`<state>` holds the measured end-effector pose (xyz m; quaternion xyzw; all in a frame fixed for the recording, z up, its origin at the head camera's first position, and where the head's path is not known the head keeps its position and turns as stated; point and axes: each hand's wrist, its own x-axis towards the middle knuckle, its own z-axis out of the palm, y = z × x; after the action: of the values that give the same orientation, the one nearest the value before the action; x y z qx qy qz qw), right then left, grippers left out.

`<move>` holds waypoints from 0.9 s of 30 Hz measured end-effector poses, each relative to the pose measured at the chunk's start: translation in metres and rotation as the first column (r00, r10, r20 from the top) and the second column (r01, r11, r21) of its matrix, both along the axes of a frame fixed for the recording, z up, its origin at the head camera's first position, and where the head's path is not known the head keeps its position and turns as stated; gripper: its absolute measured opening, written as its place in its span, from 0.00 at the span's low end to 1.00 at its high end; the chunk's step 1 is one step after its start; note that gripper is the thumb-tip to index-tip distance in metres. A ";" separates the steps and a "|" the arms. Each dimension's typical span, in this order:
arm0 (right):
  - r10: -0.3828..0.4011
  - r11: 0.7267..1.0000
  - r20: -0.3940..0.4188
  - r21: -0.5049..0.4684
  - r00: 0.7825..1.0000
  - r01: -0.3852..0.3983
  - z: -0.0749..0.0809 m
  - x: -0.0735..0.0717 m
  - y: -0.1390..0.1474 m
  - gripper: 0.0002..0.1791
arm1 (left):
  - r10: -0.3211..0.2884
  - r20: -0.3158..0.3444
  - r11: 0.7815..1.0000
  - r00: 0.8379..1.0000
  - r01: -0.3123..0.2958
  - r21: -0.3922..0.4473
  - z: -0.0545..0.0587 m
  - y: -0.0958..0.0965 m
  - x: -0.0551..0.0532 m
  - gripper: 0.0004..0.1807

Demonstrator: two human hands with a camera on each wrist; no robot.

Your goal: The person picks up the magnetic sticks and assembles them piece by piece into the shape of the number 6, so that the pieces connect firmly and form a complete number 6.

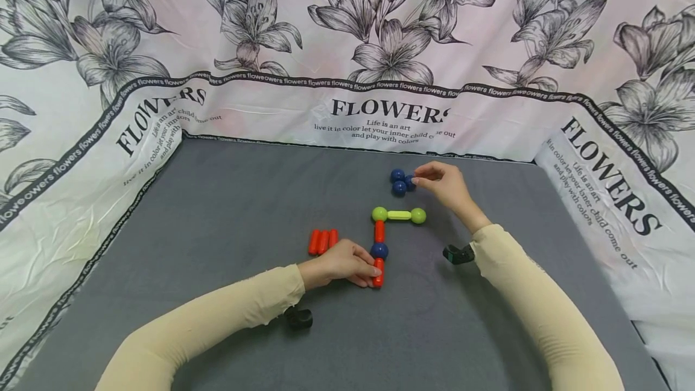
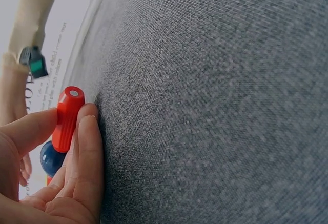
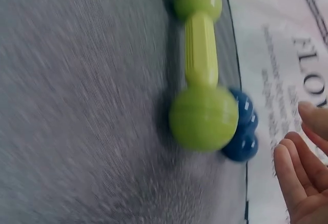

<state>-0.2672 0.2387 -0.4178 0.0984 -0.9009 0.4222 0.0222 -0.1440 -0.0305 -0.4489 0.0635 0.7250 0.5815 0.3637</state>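
My left hand (image 1: 343,261) pinches the lower red rod (image 1: 379,274) between thumb and fingers, low over the table. The left wrist view shows a round metal spot on that rod's free end. Its other end joins a blue ball (image 1: 379,250), followed by a second red rod (image 1: 379,232) and a green ball (image 1: 379,214). From there a yellow-green rod (image 1: 399,215) runs right to another green ball (image 1: 418,216). Beyond it sit three loose blue balls (image 1: 399,188). My right hand (image 1: 446,184) is beside them, its thumb and fingers apart in the right wrist view.
Three red rods (image 1: 323,241) lie side by side just beyond my left hand. All the pieces are on a grey cloth-covered table (image 1: 244,198). A white flower-printed cloth (image 1: 260,107) hangs along its back and sides. Each wrist carries a small black camera (image 1: 458,254).
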 end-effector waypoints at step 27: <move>0.054 0.997 0.183 0.035 0.982 -0.061 -0.027 -0.040 0.007 0.24 | 0.028 -0.004 0.999 1.000 -0.028 0.017 -0.003 -0.001 0.001 0.14</move>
<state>-0.3074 0.2458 -0.4448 0.0859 -0.9042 0.4116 -0.0745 -0.1435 -0.0313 -0.4518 0.0576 0.7216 0.5924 0.3536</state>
